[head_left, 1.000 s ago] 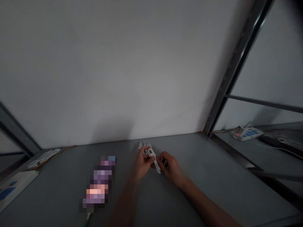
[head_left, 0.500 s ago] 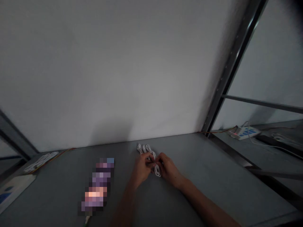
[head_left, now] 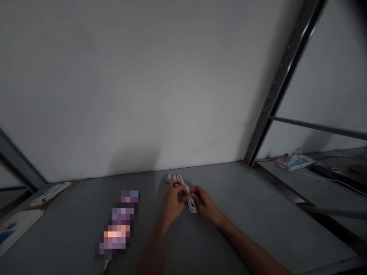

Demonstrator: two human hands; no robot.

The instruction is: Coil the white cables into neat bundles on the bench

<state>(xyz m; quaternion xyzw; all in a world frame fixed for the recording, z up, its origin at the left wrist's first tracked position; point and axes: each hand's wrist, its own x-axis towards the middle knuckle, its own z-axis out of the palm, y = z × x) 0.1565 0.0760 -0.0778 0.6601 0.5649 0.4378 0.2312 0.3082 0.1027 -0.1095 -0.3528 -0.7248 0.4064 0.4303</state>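
A looped white cable [head_left: 192, 205] lies between my two hands at the middle of the grey shelf, its loops showing above and below the fingers. My left hand [head_left: 174, 201] is closed with its fingertips on the cable's middle from the left. From the other side my right hand [head_left: 204, 202] pinches the same spot. What the fingertips grip there besides the cable is too small to make out. Just beyond the left fingers lie more bundled white cables [head_left: 171, 177], partly hidden by that hand.
Left of my hands lies a phone-shaped thing [head_left: 119, 221], blurred out, with a cord at its near end. A coiled white cable [head_left: 51, 193] and a white power strip [head_left: 20, 227] are at far left. Past the metal post [head_left: 275, 91], another power strip [head_left: 296, 162] sits on the right shelf.
The cable between my hands has tilted, its lower loops swinging slightly right. My left fingers have shifted a little upward over the bundles; the right hand stays nearly in place.
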